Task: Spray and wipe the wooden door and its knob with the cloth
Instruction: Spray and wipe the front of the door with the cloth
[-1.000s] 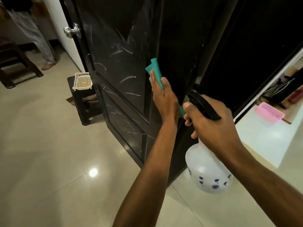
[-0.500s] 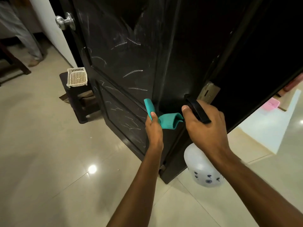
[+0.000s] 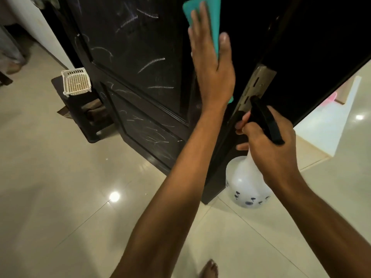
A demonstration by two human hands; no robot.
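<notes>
While the left hand (image 3: 211,63) lies flat with straight fingers, it presses the teal cloth (image 3: 208,23) against the dark door (image 3: 140,63) (near its hinge edge); the cloth shows above and beside the fingers. Lower right, the right hand (image 3: 269,145) grips the spray bottle (image 3: 246,185) by its neck, fingers curled around the black trigger head.

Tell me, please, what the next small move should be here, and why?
Probably slide the left hand, pressing the teal cloth flat against the door, leftward over the white scribble marks beside it; the right hand only holds the spray bottle.
</notes>
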